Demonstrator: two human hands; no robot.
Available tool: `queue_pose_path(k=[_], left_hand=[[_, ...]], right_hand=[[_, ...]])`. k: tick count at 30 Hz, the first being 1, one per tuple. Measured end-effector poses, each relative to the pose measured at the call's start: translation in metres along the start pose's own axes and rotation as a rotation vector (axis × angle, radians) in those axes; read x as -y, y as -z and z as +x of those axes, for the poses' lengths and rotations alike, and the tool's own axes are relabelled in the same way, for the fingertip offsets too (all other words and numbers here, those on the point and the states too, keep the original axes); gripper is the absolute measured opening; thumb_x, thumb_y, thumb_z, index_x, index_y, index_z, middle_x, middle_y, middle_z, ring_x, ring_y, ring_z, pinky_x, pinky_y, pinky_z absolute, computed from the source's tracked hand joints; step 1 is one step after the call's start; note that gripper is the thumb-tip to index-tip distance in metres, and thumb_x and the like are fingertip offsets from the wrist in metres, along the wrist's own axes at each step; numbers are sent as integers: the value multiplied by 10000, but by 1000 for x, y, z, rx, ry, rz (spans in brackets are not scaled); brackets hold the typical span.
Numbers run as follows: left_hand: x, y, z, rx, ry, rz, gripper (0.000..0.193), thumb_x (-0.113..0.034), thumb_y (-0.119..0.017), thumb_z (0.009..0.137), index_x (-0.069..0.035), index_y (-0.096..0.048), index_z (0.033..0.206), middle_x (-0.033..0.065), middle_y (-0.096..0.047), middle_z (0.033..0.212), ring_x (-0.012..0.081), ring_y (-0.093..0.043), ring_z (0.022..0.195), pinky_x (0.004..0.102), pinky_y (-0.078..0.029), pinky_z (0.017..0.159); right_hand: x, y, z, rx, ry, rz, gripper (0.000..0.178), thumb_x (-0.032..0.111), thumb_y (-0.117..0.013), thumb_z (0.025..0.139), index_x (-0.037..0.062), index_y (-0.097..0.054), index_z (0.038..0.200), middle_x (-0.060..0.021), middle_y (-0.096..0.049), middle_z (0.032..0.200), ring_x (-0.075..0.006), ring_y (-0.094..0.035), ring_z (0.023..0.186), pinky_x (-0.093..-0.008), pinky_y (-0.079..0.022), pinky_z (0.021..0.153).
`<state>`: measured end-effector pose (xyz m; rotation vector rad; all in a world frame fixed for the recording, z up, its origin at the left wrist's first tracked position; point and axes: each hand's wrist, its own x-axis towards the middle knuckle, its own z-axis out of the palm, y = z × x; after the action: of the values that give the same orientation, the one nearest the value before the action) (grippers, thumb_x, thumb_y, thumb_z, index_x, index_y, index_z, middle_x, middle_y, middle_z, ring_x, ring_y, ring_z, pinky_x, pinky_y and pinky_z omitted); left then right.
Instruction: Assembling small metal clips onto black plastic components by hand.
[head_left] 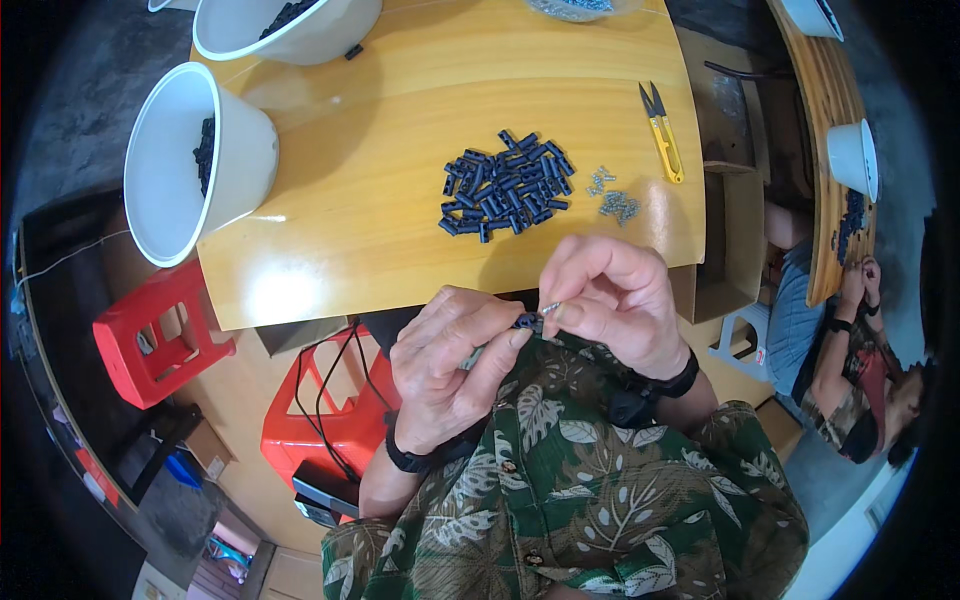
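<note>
My left hand [450, 355] is closed in a pinch, thumb against forefinger, gripping a black tubular piece [528, 321] whose end pokes out toward 3 o'clock. My right hand [620, 310] pinches a small silver screw [551, 308] between thumb and forefinger, its other fingers loosely curled. Both parts sit just on my side of the near edge of the wooden table [330, 240], above my leaf-print shirt [610, 480]. Whether the screw has entered the piece or only rests beside it, I cannot tell; my fingertips crowd the spot. To do this well, I judge, I should brace the piece firmly, turn its opening toward the screw and bring the screw in square, since a tilted start could jam it. A light grip at the screw's back end would leave its tip free.

At 12 o'clock from my hands lies a heap of black pieces [505, 187]; at 1 o'clock, a little cluster of screws [619, 207], and beyond it yellow-handled thread snips [664, 140]. At 10 o'clock stands a white tub [245, 150] with black parts inside.
</note>
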<state>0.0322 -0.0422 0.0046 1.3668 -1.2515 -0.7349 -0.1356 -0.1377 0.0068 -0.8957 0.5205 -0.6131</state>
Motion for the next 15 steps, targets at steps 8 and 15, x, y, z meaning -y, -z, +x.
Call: queue_pose_path(k=[8,15], left_hand=[[-2,-1,0,-18,-14,28,222,27,-784,721,9,-679,915,118,-690,815,262,-655,724,343,-521,648],[-5,-2,2,-5,-49,126,217,34,-787,705,17,-687,896,113,-682,822,260,-646,725,341,-513,657]], right_hand=[[-2,-2,-1,8,70,-157,118,-41,-693,859,5,-634,950,-47,-611,899,-97,-555,805,-233,-444,701],[7,3,1,40,191,-521,96,-30,-711,822,-7,-647,891,-112,-632,885,-141,-582,758,-248,-441,668]])
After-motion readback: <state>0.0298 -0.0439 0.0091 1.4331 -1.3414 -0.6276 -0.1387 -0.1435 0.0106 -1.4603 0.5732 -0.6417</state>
